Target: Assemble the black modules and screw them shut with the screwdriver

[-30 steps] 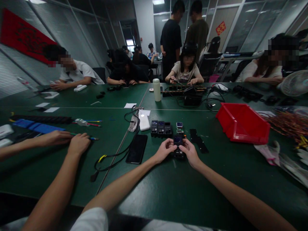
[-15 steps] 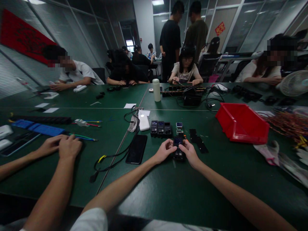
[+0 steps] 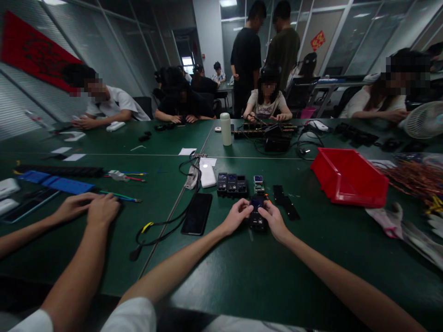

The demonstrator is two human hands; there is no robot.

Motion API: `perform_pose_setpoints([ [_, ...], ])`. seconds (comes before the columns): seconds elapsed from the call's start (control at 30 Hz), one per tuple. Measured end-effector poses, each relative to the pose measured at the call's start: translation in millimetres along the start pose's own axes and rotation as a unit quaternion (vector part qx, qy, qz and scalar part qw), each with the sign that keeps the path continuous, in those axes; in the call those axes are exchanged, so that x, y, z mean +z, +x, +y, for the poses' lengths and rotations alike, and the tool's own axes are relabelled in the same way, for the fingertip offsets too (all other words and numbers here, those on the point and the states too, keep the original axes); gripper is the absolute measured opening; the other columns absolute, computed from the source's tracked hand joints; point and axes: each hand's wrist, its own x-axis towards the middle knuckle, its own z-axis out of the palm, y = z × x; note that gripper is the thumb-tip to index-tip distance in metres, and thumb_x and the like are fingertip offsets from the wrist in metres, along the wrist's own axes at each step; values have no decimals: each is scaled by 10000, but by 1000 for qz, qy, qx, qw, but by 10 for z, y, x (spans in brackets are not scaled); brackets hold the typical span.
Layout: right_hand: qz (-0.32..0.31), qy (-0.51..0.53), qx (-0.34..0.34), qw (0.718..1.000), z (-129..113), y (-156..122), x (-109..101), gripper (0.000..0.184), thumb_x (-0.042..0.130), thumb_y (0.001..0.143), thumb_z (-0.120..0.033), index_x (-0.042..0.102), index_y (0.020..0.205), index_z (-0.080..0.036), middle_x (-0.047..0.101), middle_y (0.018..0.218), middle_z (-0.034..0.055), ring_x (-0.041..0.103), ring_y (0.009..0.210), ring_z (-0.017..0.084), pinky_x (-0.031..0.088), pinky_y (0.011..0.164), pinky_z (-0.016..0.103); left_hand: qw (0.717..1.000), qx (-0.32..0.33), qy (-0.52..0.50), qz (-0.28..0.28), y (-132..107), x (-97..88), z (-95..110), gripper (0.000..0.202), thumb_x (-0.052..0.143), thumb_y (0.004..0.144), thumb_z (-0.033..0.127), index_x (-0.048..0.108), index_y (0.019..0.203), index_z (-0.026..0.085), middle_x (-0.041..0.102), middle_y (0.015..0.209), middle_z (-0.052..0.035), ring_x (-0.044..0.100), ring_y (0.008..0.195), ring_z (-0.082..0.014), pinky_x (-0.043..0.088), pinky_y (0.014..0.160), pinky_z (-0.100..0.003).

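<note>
In the head view, the left hand (image 3: 238, 216) and right hand (image 3: 273, 220) share a grip clamped on a black device (image 3: 257, 223) at the counter's (image 3: 221, 272) near side. Three similar units (image 3: 231, 185) stand farther left; a circuit board (image 3: 258, 184) (uncased) lies just beyond; work looks partway.

Green table (image 3: 221, 272), glazed partitions (image 3: 363, 39), white pillar (image 3: 207, 32), bright ceiling light (image 3: 228, 3), black chair (image 3: 302, 96)

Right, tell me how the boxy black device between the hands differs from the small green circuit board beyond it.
The boxy black device is held between the left hand and right hand; the small green circuit board isn't held. The device has a dark casing; the board shows bare green. Both have a small screen.
</note>
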Motion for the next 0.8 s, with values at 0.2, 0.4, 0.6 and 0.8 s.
perform_pose_setpoints([
  [0.2, -9, 0, 3, 1000, 15, 4, -8, 267, 631, 759, -383, 580, 937, -190, 618, 876, 26, 592, 800, 190, 465, 732, 309, 1000, -3, -18, 9, 10, 0, -32, 321, 591, 770, 417, 514, 961, 171, 509, 841, -1, 489, 742, -89, 407, 622, -181],
  [0.4, -4, 1, 6, 1000, 23, 11, -9, 270, 643, 745, -387, 577, 912, -186, 616, 849, 22, 588, 790, 188, 461, 730, 304, 999, -11, -24, 24, 19, 4, -53, 348, 600, 764, 419, 534, 994, 166, 544, 926, -28, 524, 815, -112, 433, 662, -197],
  [0.6, -21, 11, 10, 1000, 21, 3, -18, 248, 642, 751, -363, 569, 911, -189, 606, 861, 16, 577, 789, 174, 449, 722, 284, 1000, -8, 0, 10, 24, 11, -39, 356, 576, 772, 452, 541, 977, 163, 540, 919, -28, 524, 828, -122, 426, 653, -200],
  [0.8, -45, -1, 24, 999, -3, 4, -11, 227, 634, 757, -360, 560, 884, -187, 590, 822, 8, 571, 775, 171, 446, 707, 284, 1000, -3, 21, 21, 20, 4, -58, 344, 543, 783, 484, 501, 881, 157, 455, 786, 11, 454, 696, -87, 387, 595, -196],
])
